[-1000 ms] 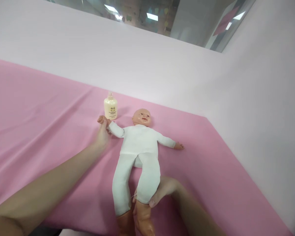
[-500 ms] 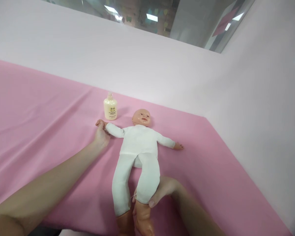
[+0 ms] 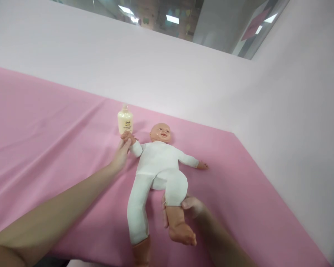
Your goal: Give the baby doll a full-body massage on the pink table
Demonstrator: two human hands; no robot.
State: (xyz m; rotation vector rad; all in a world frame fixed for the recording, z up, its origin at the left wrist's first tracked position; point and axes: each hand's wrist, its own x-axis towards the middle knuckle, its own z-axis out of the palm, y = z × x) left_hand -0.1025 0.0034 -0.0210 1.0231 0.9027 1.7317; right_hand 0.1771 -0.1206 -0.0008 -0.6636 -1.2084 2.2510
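Observation:
A baby doll (image 3: 158,159) with a white cloth body lies on its back, its bald head toward the wall. My left hand (image 3: 121,154) grips the doll's arm at the wrist, on the left side, and holds it lifted and bent. The doll's small hand overlaps the lower edge of a lotion bottle (image 3: 125,120) behind it. My right hand (image 3: 190,207) is wrapped round the doll's lower leg on the right side, with the knee bent up; some fingers are hidden behind the leg. The doll's other arm and other leg lie stretched out.
A pink cloth (image 3: 58,155) covers the table, with creases on the left. The white wall (image 3: 122,66) runs along the back and right sides. A window (image 3: 161,18) with reflected lights is above it.
My left hand has moved the doll's arm up and inward, toward its body. My right hand has pushed the leg up and to the right, bending the knee.

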